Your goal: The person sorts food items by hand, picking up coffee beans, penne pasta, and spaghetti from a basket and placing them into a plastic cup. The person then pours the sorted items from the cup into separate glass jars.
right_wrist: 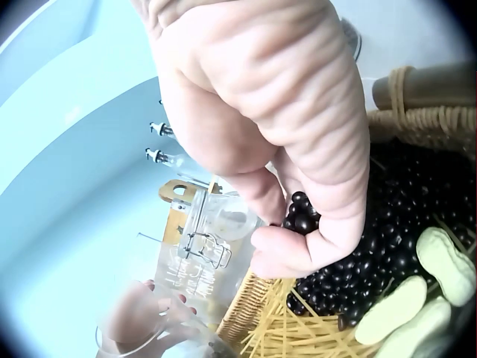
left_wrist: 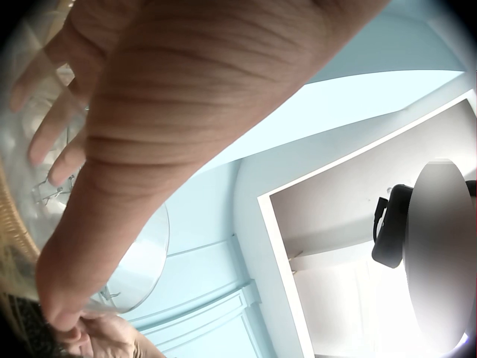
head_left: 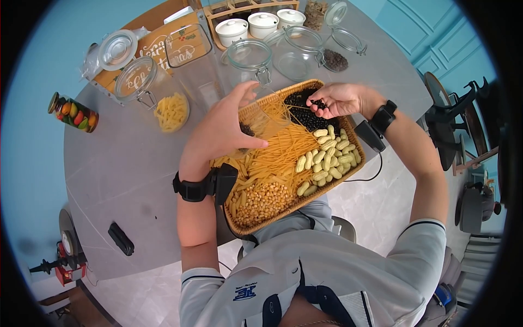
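My left hand (head_left: 220,125) holds a clear glass jar (head_left: 272,124) over the wicker basket (head_left: 321,192), thumb and fingers spread around its sides. Some black beans show in the jar's bottom. Cupped over the basket's far right corner, my right hand (head_left: 340,99) holds a small heap of black beans (right_wrist: 302,215) in its curled fingers. Below it lies a pile of black beans (head_left: 305,111). Beside that pile are peanuts (head_left: 332,158) in their shells. Dry spaghetti (head_left: 283,150) fills the middle of the basket, with penne and corn kernels (head_left: 261,204) nearer my body.
Clip-top glass jars (head_left: 249,54) stand behind the basket, one holding penne (head_left: 171,111). A tall clear container (head_left: 190,65) is beside them. White lidded pots (head_left: 263,24) sit in a wooden rack. A jar of colourful pieces (head_left: 75,113) and a black case (head_left: 121,238) lie left.
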The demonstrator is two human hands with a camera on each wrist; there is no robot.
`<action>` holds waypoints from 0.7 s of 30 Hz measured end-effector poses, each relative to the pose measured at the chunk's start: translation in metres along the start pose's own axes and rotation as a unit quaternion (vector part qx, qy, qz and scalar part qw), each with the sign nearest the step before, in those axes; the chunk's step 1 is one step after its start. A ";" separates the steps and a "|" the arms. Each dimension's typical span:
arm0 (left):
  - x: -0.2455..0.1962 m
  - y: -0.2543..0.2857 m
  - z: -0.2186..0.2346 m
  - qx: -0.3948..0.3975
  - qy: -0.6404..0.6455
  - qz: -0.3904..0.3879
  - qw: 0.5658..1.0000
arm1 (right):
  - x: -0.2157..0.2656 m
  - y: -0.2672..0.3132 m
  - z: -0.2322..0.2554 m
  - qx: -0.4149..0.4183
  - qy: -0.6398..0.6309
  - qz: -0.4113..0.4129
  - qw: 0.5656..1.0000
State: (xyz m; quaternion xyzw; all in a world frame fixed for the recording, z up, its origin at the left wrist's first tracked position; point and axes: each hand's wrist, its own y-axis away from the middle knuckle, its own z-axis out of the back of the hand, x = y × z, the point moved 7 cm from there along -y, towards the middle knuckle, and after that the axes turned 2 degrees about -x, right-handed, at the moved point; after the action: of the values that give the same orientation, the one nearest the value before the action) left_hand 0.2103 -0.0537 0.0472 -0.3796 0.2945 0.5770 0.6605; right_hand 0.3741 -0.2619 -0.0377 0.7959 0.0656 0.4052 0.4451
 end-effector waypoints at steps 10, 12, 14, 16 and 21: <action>0.000 0.000 -0.002 0.012 -0.001 -0.003 1.000 | 0.019 0.014 -0.020 0.104 -0.093 0.027 0.990; 0.002 0.000 -0.004 0.017 0.001 0.006 1.000 | 0.041 0.029 -0.044 0.110 -0.076 0.056 0.989; 0.003 0.000 -0.005 0.023 0.002 0.010 1.000 | 0.055 0.046 -0.082 0.064 0.039 0.111 0.991; 0.003 0.000 -0.006 0.024 0.003 0.008 1.000 | 0.056 0.049 -0.112 0.065 0.113 0.132 0.983; -0.003 0.000 -0.004 0.021 0.002 0.001 1.000 | 0.048 0.045 -0.151 0.125 0.183 0.118 0.968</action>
State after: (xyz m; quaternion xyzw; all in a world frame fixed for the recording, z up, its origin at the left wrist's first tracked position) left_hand 0.2097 -0.0583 0.0474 -0.3664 0.3084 0.5708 0.6670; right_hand 0.2884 -0.1674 0.0667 0.7596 0.1019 0.5819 0.2720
